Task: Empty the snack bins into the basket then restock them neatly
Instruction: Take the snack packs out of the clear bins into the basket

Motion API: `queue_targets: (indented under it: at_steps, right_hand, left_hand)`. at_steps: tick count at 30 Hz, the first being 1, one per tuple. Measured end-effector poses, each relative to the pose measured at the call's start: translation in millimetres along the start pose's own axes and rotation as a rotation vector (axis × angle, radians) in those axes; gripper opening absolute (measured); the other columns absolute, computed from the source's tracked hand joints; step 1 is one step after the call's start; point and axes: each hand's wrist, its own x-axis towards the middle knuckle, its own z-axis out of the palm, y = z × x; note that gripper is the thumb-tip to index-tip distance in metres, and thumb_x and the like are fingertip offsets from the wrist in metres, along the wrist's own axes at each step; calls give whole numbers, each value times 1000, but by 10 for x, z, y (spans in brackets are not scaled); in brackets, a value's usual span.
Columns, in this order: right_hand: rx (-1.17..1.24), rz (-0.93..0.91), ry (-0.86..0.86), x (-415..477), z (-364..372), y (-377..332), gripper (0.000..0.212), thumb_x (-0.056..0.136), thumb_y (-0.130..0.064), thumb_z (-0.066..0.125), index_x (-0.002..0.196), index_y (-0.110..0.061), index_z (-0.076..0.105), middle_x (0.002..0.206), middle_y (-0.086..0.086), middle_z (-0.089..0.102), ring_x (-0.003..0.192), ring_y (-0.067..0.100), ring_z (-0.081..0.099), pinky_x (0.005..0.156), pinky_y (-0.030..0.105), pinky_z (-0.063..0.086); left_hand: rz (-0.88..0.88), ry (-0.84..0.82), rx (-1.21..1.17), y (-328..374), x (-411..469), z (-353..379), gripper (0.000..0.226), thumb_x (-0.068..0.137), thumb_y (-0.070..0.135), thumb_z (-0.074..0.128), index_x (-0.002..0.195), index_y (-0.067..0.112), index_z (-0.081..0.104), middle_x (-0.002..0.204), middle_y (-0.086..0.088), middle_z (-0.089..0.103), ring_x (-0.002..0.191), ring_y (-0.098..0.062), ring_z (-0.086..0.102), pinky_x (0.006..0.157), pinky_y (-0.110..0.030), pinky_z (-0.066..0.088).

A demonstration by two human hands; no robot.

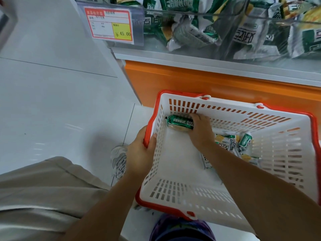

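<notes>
A hand deep in the basket, a pack caught at the far corner.

From the head camera: the left hand is clenched on the red rim of the basket, which sits tipped on the floor. The right hand has its fingers wrapped on a green snack pack. More packs lie loose at the right side. The clear bin above looks full. If the left hand slips, the basket could tip and spill the packs. A hard squeeze could crush the snack.
</notes>
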Motion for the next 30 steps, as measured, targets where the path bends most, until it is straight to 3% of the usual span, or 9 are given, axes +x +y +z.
queue_targets:
  at_steps: [7, 12, 15, 17, 19, 22, 24, 26, 30]
  right_hand:
    - [107, 69, 88, -283, -331, 16, 50, 81, -18, 71, 128, -20, 55, 128, 3, 47, 122, 21, 37, 110, 43, 36]
    - [338, 60, 159, -602, -1049, -62, 45, 89, -23, 67, 131, -24, 53, 128, -9, 47, 119, 13, 50, 104, 31, 44]
    - [370, -26, 332, -769, -1638, -185, 38, 90, -26, 66, 127, -26, 55, 115, -15, 47, 103, 9, 55, 87, 26, 48]
    - [380, -116, 498, -848, -2075, -289, 32, 90, -24, 66, 121, -24, 59, 107, -12, 52, 95, 10, 57, 80, 27, 50]
    - [341, -214, 629, -878, -2512, -352, 26, 90, -23, 65, 116, -22, 60, 100, -12, 51, 90, 9, 55, 75, 25, 48]
    - [228, -285, 679, -791, -3113, -306, 26, 90, -24, 65, 115, -21, 62, 106, -6, 53, 99, 11, 52, 84, 26, 43]
    - [133, -270, 620, -651, -3414, -218, 36, 88, -29, 67, 123, -22, 60, 121, 3, 52, 115, 19, 49, 96, 32, 40]
    - [94, -198, 511, -492, -3613, -135, 54, 86, -35, 69, 136, -23, 51, 140, 9, 42, 132, 25, 39, 110, 35, 30]
    - [103, -57, 309, -171, -3702, -50, 86, 82, -46, 70, 151, -26, 22, 159, 8, 12, 146, 26, 14, 116, 39, 20]
  left_hand:
    - [33, 26, 48, 51, -65, -36, 39, 99, 48, 43, 135, 35, 47, 116, 9, 67, 94, -13, 68, 80, -39, 60]
    - [141, 210, 77, 417, -168, -59, 49, 96, 38, 54, 142, 26, 43, 137, 3, 53, 124, -14, 50, 105, -41, 44]
    - [447, 217, 6, 1020, -249, -57, 46, 95, 32, 57, 138, 20, 47, 133, 8, 49, 120, 2, 42, 106, -23, 38]
    - [693, 190, 15, 1531, -331, -66, 42, 97, 38, 54, 136, 21, 49, 130, 14, 46, 119, 18, 36, 100, -2, 29]
    - [916, 175, 54, 2025, -384, -84, 41, 97, 40, 54, 134, 23, 52, 128, 19, 45, 120, 18, 34, 99, 3, 21]
    - [1054, 66, 155, 2695, -359, -101, 43, 97, 39, 54, 139, 29, 49, 133, 20, 44, 124, 7, 33, 100, 1, 17]
    - [1076, 41, 281, 3021, -213, -55, 46, 98, 38, 53, 143, 30, 44, 142, 14, 44, 129, -2, 35, 108, -15, 26]
    - [1003, -6, 388, 3245, -5, 21, 54, 97, 41, 55, 146, 28, 39, 148, 9, 40, 135, -11, 35, 111, -30, 30]
    - [857, -186, 468, 3451, 323, 164, 65, 92, 50, 59, 148, 28, 36, 153, 2, 37, 139, -18, 35, 112, -35, 31]
